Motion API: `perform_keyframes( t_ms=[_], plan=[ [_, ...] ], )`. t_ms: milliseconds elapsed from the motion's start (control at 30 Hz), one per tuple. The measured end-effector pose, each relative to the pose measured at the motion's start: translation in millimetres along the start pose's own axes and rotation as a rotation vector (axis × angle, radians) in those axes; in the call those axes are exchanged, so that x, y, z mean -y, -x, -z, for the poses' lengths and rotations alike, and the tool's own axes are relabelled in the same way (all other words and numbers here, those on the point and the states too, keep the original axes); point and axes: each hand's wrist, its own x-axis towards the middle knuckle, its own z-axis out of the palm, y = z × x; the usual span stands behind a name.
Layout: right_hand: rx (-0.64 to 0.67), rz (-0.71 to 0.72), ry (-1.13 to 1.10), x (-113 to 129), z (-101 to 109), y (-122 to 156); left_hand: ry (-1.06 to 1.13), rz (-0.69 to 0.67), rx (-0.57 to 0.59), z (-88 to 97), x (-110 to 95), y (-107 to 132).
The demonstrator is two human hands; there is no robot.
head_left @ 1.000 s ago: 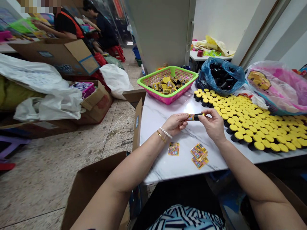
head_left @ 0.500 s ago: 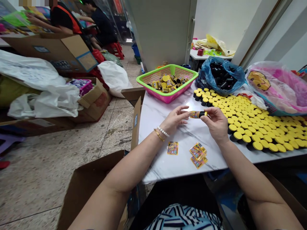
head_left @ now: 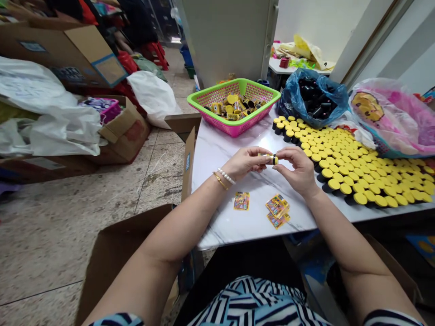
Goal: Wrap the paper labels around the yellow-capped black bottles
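Note:
Between my hands, above the marbled white table (head_left: 217, 226), is a small black cylinder with a yellow cap (head_left: 275, 159), lying sideways. Its capped end is pinched by the thumb and fingers of my right hand (head_left: 301, 170). My left hand (head_left: 245, 162) closes round the other end, where a printed sleeve label shows only in part. One flat printed sleeve label (head_left: 241, 201) lies below my left hand. A small overlapping pile of the same labels (head_left: 277, 207) lies nearer my right forearm.
Many yellow-capped black cylinders (head_left: 360, 170) stand packed on the right. A green-rimmed pink basket (head_left: 233, 129) behind my hands holds labelled ones. Beyond are a blue bag (head_left: 301, 117) of black pieces and a pink clear bag (head_left: 397, 122). Cardboard boxes (head_left: 190, 165) border the table's left side.
My left hand has moved from reaching along the sleeve label to gripping it closely. My right hand has shifted left with the cylinder, bringing both hands together. The view has tilted slightly downward.

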Motion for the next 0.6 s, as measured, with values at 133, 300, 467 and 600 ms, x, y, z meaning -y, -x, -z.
perform_keyframes(
  t_ms=[133,300,467,600],
  plan=[
    [0.014,-0.017,-0.017,0,-6,1,-0.002,-0.029,0.015,-0.1,5,-3],
    [-0.018,-0.060,-0.026,2,-8,4,0.084,0.037,-0.038,2.1,1,-1],
    [-0.039,-0.308,-0.214,-1,-15,2,0.013,-0.003,-0.072,2.1,0,-1],
    [0.128,-0.476,-0.479,-5,-16,-4,-0.041,0.072,-0.064,-2.9,2,2]
  ],
)
